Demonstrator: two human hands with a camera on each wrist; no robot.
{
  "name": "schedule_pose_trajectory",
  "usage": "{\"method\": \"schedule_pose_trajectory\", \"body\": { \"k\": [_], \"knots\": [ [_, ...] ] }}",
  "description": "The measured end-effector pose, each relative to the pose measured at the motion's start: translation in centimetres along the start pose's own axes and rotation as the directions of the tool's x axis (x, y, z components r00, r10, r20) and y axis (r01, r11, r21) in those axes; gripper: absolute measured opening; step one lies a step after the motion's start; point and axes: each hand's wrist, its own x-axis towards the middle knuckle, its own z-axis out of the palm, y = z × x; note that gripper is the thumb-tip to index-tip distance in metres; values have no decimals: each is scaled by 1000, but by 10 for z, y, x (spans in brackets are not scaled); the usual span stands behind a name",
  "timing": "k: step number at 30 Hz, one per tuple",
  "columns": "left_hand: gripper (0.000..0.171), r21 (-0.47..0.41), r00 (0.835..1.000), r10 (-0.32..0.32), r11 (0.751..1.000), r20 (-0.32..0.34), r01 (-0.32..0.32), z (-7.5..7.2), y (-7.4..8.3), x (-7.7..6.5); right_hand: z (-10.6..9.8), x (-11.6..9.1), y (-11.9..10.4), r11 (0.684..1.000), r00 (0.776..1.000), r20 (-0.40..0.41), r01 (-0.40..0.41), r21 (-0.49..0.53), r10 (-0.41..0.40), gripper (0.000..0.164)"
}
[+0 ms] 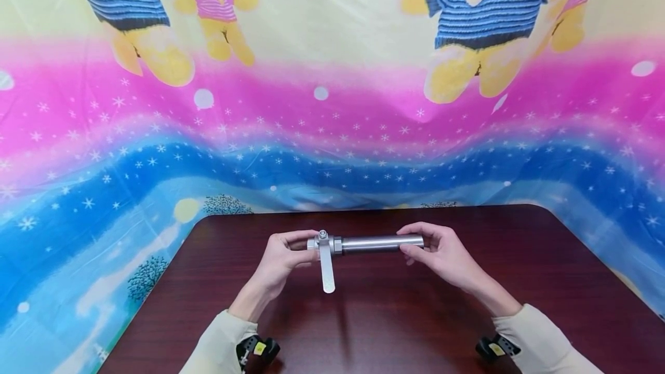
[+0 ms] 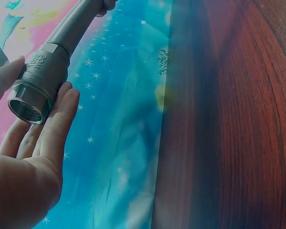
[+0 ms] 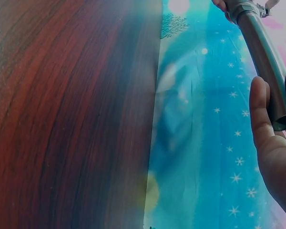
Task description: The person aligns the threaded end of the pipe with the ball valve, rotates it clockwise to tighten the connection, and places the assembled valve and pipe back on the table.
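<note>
A metal ball valve [image 1: 337, 245] with a flat lever handle [image 1: 327, 273] is joined to a straight steel pipe [image 1: 371, 244]. The assembly lies level above the table in the head view, with the lever pointing toward me. My left hand [image 1: 277, 260] grips the valve end between thumb and fingers. The right hand [image 1: 449, 255] pinches the pipe's far right end. In the left wrist view, the valve's threaded open mouth [image 2: 26, 110] and raised lettering face the camera. The right wrist view shows the pipe's hollow end [image 3: 283, 122] between thumb and fingers.
Below the hands is a dark reddish wood table [image 1: 405, 316] with rounded back corners. A printed cloth [image 1: 322, 131] with bears and snowflakes hangs behind and beside it. Each sleeve has a black wrist camera [image 1: 267, 351] at the cuff.
</note>
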Motion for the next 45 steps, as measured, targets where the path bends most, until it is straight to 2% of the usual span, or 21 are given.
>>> {"method": "schedule_pose_trajectory", "body": {
  "k": [7, 16, 23, 26, 34, 41, 45],
  "knots": [
    [48, -5, 1000, -2, 1000, 6, 2, 0, 0, 0, 1, 1, 1, 997, 999, 25, 46, 54, -47, 43],
    [47, -16, 1000, 2, 1000, 0, -2, 1, 1, 1, 0, 0, 1, 1000, 1000, 2, -15, -20, 15, 29],
    [47, -5, 1000, 4, 1000, 10, -4, 0, 1, 1, 2, 0, 0, 999, 999, 16, 38, 35, -38, 40],
    [47, -2, 1000, 7, 1000, 7, -7, 0, 1, 1, 1, 1, 0, 999, 999, 19, 41, 24, -41, 38],
    [47, 2, 1000, 1, 1000, -2, -1, 0, 1, 1, 1, 1, -1, 999, 1000, 6, -12, -37, 12, 27],
    [48, 6, 1000, 8, 1000, 9, -8, 0, 2, 0, 3, 1, 0, 998, 999, 15, 50, 31, -50, 40],
    [47, 7, 1000, 15, 1000, 18, -15, 1, 2, 0, 3, 1, 1, 999, 999, 15, 48, 20, -48, 37]
  ]
}}
